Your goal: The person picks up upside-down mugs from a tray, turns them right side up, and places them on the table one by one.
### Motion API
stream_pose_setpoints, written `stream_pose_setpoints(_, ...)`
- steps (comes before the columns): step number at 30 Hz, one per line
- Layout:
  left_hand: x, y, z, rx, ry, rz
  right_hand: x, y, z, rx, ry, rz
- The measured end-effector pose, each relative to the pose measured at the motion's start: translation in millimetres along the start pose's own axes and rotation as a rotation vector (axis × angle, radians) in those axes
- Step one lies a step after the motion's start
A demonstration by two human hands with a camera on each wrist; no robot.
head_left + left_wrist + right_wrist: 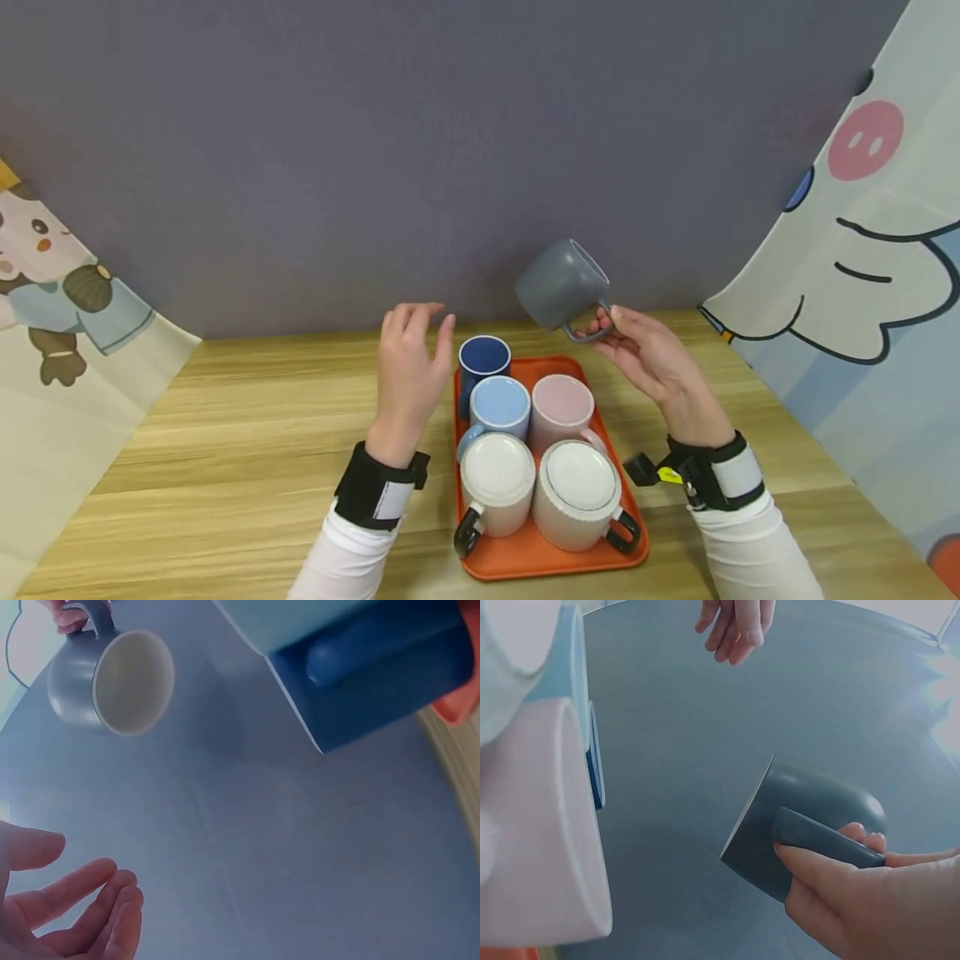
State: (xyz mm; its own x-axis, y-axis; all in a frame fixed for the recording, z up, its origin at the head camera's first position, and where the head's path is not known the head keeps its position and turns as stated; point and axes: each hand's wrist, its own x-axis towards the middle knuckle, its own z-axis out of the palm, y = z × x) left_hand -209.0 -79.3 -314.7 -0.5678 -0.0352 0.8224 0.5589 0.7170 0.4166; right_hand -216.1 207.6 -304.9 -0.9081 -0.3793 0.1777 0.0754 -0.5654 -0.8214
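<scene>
My right hand (660, 367) pinches the handle of a grey mug (558, 283), which it holds tilted in the air above the far end of an orange tray (517, 562). The mug's pale inside shows in the left wrist view. To the left of the tray, my left hand (411, 375) is raised with fingers relaxed and holds nothing. Nearest to it stands a dark blue mug (484, 357) at the tray's far left. In front of that is a light blue mug (500, 402), beside a pink mug (562, 400).
Two whitish mugs with black handles, a left one (498, 475) and a right one (581, 479), fill the tray's near end. The wood-grain table (247, 450) ends at a grey backdrop (337, 167). Printed cloths hang at both sides.
</scene>
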Motion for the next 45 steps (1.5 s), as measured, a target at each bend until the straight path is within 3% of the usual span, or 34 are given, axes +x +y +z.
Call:
stream_pose_setpoints(16, 9.6, 39.9, -1.5, -0.125, 0.012, -0.041, 8.5, -2.9, 17.3, 0.095, -0.052, -0.006)
stream_pose_setpoints(28, 13.4, 53.0, 8.7, -0.244, 0.044, -0.108, 13.7, -0.1, 27.8, 0.123, -0.049, -0.035)
stream_pose_setpoints(39, 10.8, 65.6, 19.0, -0.307, -0.052, -0.188, 18.0, 2.6, 36.1, 0.161, -0.081, -0.045)
stream_pose_setpoints(45, 9.1, 68.5, 24.1, -0.269, -0.123, -0.216, 22.5, 4.0, 42.3, 0.203, -0.110, -0.050)
